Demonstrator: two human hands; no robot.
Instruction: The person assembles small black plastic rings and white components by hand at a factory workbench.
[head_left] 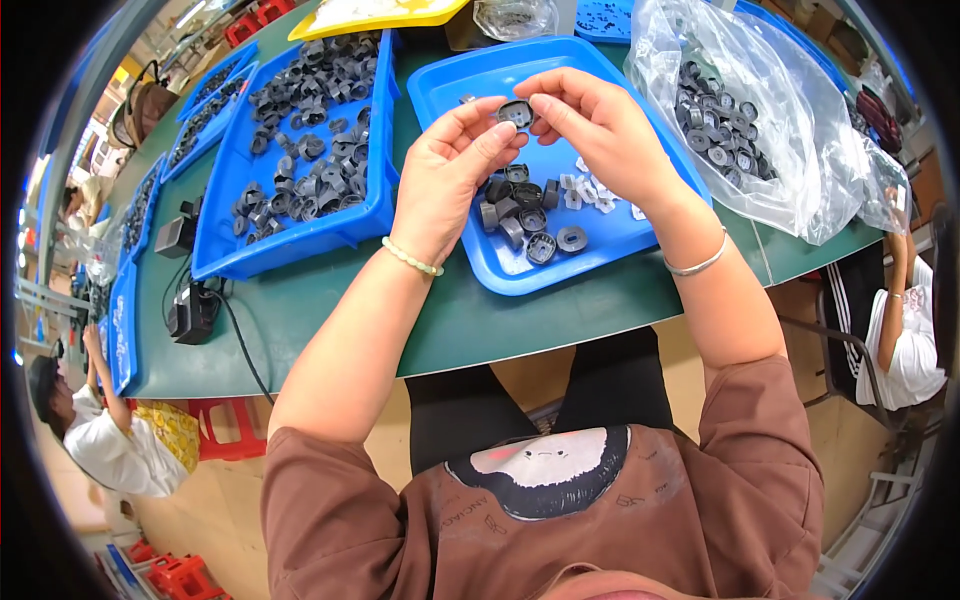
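A small dark grey plastic cap (516, 113), rounded and hollow on its upper side, is pinched between both hands above a blue tray (487, 262). My left hand (455, 150) grips its left edge with thumb and fingers. From the other side, my right hand (590, 125) holds it with bent fingers, so part of the rim is hidden. Below them in the tray lies a cluster of similar dark caps (518, 210). Beside these, partly under my right wrist, are several small white plastic pieces (588, 188).
To the left stands a deep blue bin (290, 255) of grey caps. A clear plastic bag (800, 150) with more caps lies at right. Black power adapters (190, 315) with cables rest on the green table (450, 335). Co-workers sit at far left (110, 440) and right (905, 335).
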